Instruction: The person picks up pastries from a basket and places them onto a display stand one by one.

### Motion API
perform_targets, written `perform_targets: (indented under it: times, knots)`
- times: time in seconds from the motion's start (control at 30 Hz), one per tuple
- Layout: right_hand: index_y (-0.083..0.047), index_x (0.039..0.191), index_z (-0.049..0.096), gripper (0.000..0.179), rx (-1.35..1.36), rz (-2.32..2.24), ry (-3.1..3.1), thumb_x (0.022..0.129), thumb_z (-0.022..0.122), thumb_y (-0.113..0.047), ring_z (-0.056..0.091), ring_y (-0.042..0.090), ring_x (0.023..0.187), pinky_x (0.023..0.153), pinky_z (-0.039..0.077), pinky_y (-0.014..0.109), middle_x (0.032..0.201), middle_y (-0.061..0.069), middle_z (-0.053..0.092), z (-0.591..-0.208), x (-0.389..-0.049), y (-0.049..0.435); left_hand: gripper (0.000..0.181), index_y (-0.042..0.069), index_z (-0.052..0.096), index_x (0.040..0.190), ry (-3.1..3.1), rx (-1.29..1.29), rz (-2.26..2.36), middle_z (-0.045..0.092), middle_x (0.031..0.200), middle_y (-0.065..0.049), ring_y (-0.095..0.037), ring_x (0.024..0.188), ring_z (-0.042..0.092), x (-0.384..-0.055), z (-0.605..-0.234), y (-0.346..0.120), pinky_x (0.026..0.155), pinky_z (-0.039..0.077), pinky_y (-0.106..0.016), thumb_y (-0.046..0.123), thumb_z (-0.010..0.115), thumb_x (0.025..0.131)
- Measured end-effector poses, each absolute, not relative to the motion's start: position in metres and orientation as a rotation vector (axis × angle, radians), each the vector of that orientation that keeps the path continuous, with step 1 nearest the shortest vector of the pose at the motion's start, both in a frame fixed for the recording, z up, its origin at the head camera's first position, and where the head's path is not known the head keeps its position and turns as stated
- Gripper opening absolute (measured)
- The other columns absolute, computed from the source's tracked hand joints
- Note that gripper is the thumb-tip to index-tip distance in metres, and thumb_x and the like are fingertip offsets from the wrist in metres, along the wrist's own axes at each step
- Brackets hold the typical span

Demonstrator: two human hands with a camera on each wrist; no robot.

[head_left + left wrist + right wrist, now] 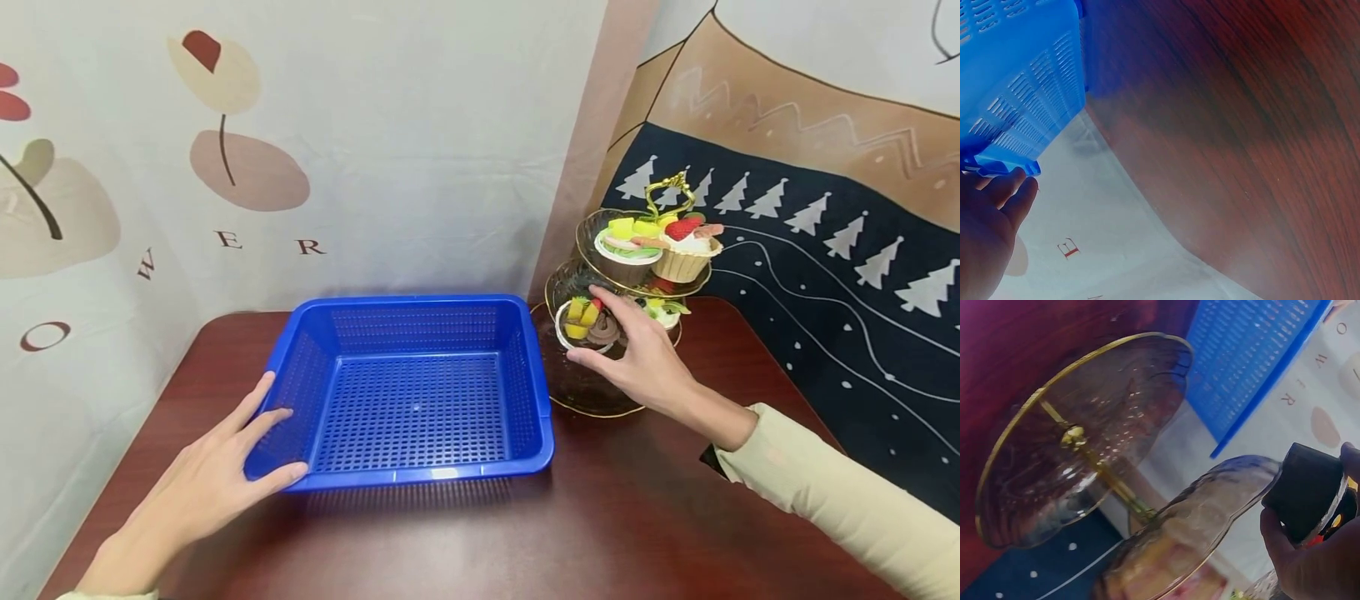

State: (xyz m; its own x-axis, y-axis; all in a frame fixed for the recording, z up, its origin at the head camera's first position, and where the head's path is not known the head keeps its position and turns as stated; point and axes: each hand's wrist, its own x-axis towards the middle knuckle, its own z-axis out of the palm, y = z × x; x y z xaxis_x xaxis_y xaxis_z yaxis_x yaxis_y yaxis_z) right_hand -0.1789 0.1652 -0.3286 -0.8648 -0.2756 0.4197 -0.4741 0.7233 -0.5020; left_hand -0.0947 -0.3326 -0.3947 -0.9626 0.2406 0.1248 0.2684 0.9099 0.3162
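Note:
In the head view, my right hand (648,350) pinches a toy dessert cup (576,327) with chocolate swirl and yellow fruit pieces, tilted towards me. Its dark cup (1307,490) sits between thumb and fingers in the right wrist view, beside the edge of a clear gold-rimmed tier. That tier belongs to a tiered stand (592,404) at the right. My left hand (206,475) rests on the left rim of a blue plastic basket (416,408), fingers fairly straight and spread, thumb at the near corner. No item shows inside the basket.
A fruit-topped cup (628,250) and a strawberry-topped cupcake (684,254) stand on the stand's top tier. Another dessert with green pieces (663,314) is lower, partly hidden by the right hand. Printed cloths (420,167) hang behind the dark red table (600,517).

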Motion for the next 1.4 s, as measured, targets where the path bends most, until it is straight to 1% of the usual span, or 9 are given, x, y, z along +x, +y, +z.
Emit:
perform_targets:
  times: [0.13,0.37,0.6,0.73,0.87,1.1,1.3,1.4]
  knots:
    - [-0.003,0.147,0.045,0.079,0.565,0.891,-2.594,0.082,0.084,-0.026,0.049,0.037,0.129,0.104,0.04,0.058,0.142,0.02,0.052,-0.33,-0.18,0.173,0.073,0.01,0.057,0.138,-2.985,-0.403,-0.513,0.007,0.168,0.002,-0.047,0.117,0.057,-0.095,-0.395,-0.332,0.077,0.048,-0.063,0.06,0.068,0.086]
    - [-0.006,0.15,0.039,0.08,0.472,0.892,-2.626,0.085,0.081,-0.028,0.046,0.038,0.131,0.104,0.039,0.059,0.145,0.019,0.048,-0.335,-0.183,0.18,0.073,0.01,0.057,0.138,-2.983,-0.41,-0.502,0.008,0.168,0.002,-0.047,0.119,0.056,-0.095,-0.396,-0.333,0.079,0.047,-0.064,0.06,0.068,0.086]
    - [0.002,0.142,0.044,0.079,0.502,0.778,-2.605,0.08,0.085,-0.025,0.047,0.042,0.128,0.103,0.039,0.061,0.14,0.025,0.048,-0.342,-0.187,0.176,0.072,0.009,0.057,0.137,-2.977,-0.417,-0.504,0.007,0.168,0.002,-0.047,0.118,0.056,-0.094,-0.396,-0.334,0.078,0.048,-0.063,0.059,0.068,0.086]
    - [0.003,0.142,0.046,0.081,0.538,0.695,-2.573,0.078,0.086,-0.026,0.049,0.042,0.126,0.102,0.041,0.06,0.138,0.027,0.05,-0.346,-0.19,0.172,0.072,0.009,0.058,0.137,-2.968,-0.419,-0.504,0.008,0.167,0.002,-0.046,0.117,0.057,-0.093,-0.396,-0.334,0.078,0.048,-0.063,0.059,0.069,0.086]
    - [0.004,0.144,0.044,0.083,0.566,0.648,-2.56,0.079,0.085,-0.026,0.048,0.043,0.129,0.102,0.041,0.06,0.141,0.028,0.049,-0.349,-0.191,0.169,0.072,0.009,0.058,0.137,-2.966,-0.422,-0.502,0.009,0.167,0.002,-0.045,0.117,0.057,-0.093,-0.397,-0.334,0.077,0.048,-0.062,0.059,0.069,0.086]
    - [0.002,0.147,0.043,0.077,0.592,0.628,-2.555,0.085,0.079,-0.023,0.043,0.04,0.135,0.104,0.039,0.059,0.15,0.024,0.042,-0.349,-0.19,0.165,0.072,0.009,0.058,0.137,-2.973,-0.414,-0.507,0.007,0.168,0.003,-0.045,0.117,0.057,-0.093,-0.397,-0.334,0.077,0.048,-0.062,0.059,0.069,0.086]
    - [-0.002,0.149,0.042,0.077,0.59,0.573,-2.542,0.085,0.077,-0.025,0.041,0.037,0.138,0.104,0.04,0.06,0.154,0.018,0.038,-0.345,-0.181,0.166,0.072,0.01,0.058,0.137,-2.979,-0.422,-0.496,0.008,0.168,0.002,-0.045,0.118,0.056,-0.093,-0.397,-0.334,0.077,0.048,-0.062,0.059,0.068,0.086]
    - [-0.006,0.151,0.042,0.076,0.58,0.534,-2.555,0.085,0.076,-0.026,0.038,0.034,0.141,0.101,0.042,0.061,0.157,0.014,0.036,-0.344,-0.172,0.168,0.072,0.011,0.057,0.139,-2.992,-0.429,-0.488,0.006,0.168,0.001,-0.045,0.119,0.056,-0.094,-0.395,-0.334,0.076,0.048,-0.062,0.059,0.067,0.087]
